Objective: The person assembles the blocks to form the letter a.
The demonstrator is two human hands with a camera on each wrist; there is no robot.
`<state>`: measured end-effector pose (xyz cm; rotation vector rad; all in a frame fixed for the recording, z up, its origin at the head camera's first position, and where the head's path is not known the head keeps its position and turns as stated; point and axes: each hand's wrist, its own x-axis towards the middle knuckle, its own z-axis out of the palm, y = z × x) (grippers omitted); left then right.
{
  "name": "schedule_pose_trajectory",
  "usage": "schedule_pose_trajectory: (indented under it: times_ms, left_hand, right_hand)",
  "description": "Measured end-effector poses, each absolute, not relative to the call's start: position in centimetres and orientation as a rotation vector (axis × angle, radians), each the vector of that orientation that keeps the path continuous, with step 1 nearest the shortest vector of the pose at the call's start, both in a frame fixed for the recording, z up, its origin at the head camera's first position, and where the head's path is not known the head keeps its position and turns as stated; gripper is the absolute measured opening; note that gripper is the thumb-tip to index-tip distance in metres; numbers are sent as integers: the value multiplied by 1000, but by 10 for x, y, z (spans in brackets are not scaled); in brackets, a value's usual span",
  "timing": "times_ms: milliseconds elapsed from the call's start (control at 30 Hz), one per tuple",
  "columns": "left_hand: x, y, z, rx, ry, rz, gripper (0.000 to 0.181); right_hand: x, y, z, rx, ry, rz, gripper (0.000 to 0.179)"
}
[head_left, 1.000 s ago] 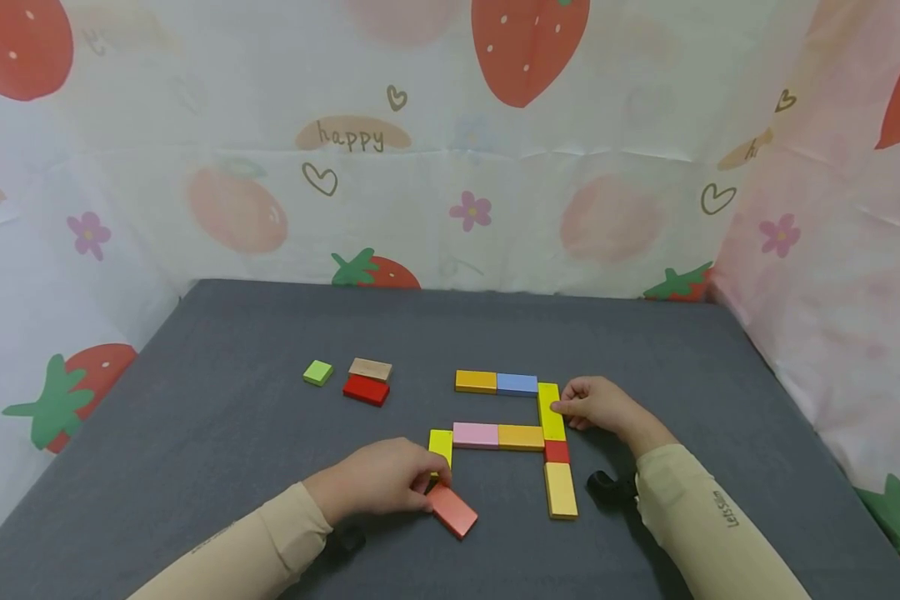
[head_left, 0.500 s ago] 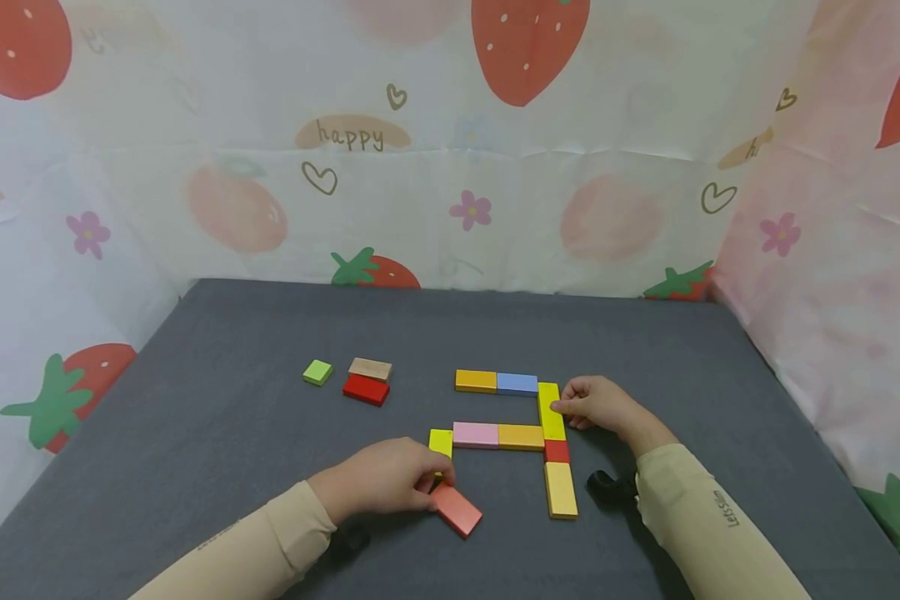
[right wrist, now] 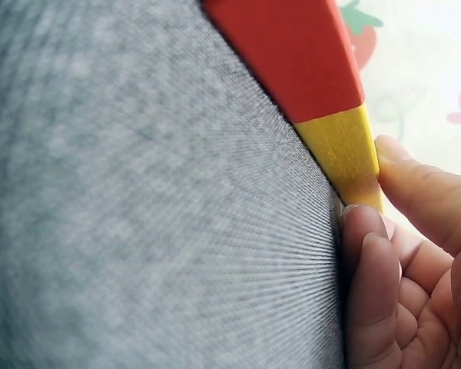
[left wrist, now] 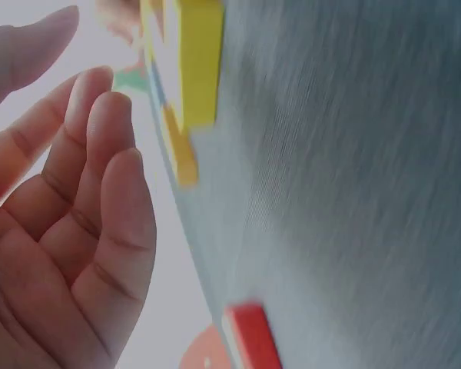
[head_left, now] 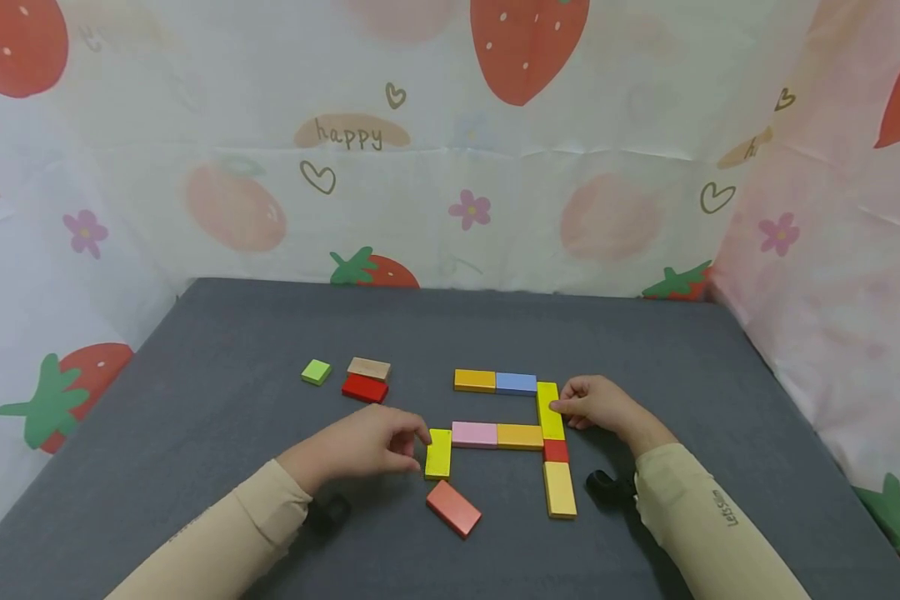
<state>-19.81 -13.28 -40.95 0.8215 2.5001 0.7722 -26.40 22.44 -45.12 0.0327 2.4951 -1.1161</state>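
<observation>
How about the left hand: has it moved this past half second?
Yes: judged against the unmoved pink block in the head view, the left hand has shifted farther from the person and slightly left, off the salmon block.

"happy" is showing on a tan oval [head_left: 352, 131] of the back cloth [head_left: 397, 200], "h" is starting unclear lettering on a smaller oval [head_left: 746, 150], "LetsSlim" is running along the right sleeve [head_left: 708, 521], and lettering on the left sleeve [head_left: 221, 533] is proving unreadable
</observation>
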Motion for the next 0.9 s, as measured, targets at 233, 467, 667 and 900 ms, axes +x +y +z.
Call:
schedule_pose_trajectory:
  times_ms: [233,467,667,900]
  left_hand:
    - [-220,-157,-406,818,2687,868,25]
    - [-242,-178,-411,637,2798,897,21]
    - [-254,-188,-416,553,2828,764,20]
    - [-260,-192,-421,634,2818,669,18]
  right_hand:
    - [-264,224,-451,18,2489,-1114,25]
    - [-263,224,-450,21,2487,-1114,24]
    - [-263,224,-450,16,2501,-1119,25]
    - [-264,225,-452,27,2494,-1125,25]
